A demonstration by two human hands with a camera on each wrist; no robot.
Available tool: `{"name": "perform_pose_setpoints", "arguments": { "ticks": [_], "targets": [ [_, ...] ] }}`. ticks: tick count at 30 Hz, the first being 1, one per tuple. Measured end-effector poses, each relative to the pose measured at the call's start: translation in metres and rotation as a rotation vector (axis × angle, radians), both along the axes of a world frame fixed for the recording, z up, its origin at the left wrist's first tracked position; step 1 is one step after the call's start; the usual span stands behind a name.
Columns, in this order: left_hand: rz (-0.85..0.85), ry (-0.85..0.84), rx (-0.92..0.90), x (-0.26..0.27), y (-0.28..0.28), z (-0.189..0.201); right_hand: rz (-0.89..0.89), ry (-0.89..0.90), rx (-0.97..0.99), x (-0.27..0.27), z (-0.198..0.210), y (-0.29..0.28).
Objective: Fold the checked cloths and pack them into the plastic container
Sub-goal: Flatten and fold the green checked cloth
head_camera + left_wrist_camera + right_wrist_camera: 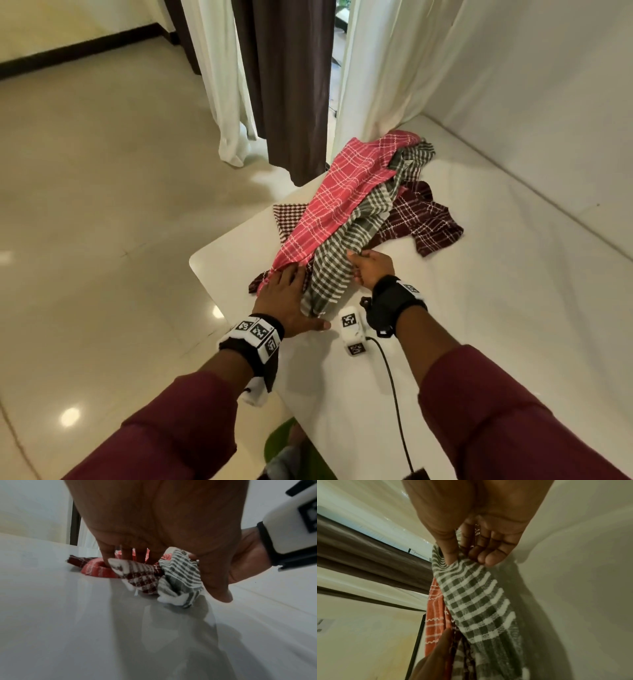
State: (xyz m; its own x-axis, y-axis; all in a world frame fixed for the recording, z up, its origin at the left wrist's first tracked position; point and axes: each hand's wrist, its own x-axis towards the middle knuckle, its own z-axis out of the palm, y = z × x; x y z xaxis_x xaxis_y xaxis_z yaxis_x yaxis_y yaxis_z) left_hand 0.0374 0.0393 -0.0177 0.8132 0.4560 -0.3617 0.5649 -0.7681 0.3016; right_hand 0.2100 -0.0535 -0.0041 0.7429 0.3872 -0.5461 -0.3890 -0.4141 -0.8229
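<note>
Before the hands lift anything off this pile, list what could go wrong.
1. The grey-and-white checked cloth pinched by the right hand lies tangled with the pink checked cloth, so pulling may drag both.
2. The left hand rests near the white table edge; tugged cloths could slide off.
3. The dark maroon checked cloth lies partly beneath and may get dragged along.

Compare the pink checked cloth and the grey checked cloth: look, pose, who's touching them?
The pink checked cloth has thin white lines on pink; the grey checked cloth has bold grey-white checks. Pink lies on top, grey beside and partly under it. The left hand presses pink's near end; the right hand pinches grey's edge. Both lie unfolded on the white table.
</note>
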Motion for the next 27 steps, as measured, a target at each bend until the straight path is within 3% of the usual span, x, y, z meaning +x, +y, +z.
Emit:
{"name": "perform_pose_setpoints", "arguments": {
  "ticks": [2,4,10,12,15,20,23,27],
  "targets": [
    [-0.009,0.027,-0.027,0.0,0.002,0.008,0.002,-0.116,-0.034,0.0,0.005,-0.004],
    [0.004,0.05,-0.072,0.001,0.004,0.015,-0.029,-0.121,0.029,0.0,0.02,-0.005],
    [0.065,0.062,-0.096,0.014,-0.009,0.036,-0.166,-0.043,0.595,0.013,0.137,-0.041],
    [0.109,-0.095,-0.066,0.031,-0.028,0.062,-0.211,-0.063,0.757,0.021,0.18,-0.062],
    [0.04,-0.486,-0.094,0.067,-0.066,0.12,-0.255,-0.131,0.896,0.03,0.234,-0.1],
    [0.003,-1.067,-0.289,0.133,-0.131,0.216,-0.355,-0.32,1.02,0.031,0.301,-0.19],
    [-0.061,-1.261,-0.405,0.155,-0.167,0.257,-0.431,-0.435,0.986,0.026,0.323,-0.252],
    [-0.353,-1.358,-0.426,0.181,-0.217,0.296,-0.576,-0.605,0.801,0.019,0.339,-0.327]
  ]
}}
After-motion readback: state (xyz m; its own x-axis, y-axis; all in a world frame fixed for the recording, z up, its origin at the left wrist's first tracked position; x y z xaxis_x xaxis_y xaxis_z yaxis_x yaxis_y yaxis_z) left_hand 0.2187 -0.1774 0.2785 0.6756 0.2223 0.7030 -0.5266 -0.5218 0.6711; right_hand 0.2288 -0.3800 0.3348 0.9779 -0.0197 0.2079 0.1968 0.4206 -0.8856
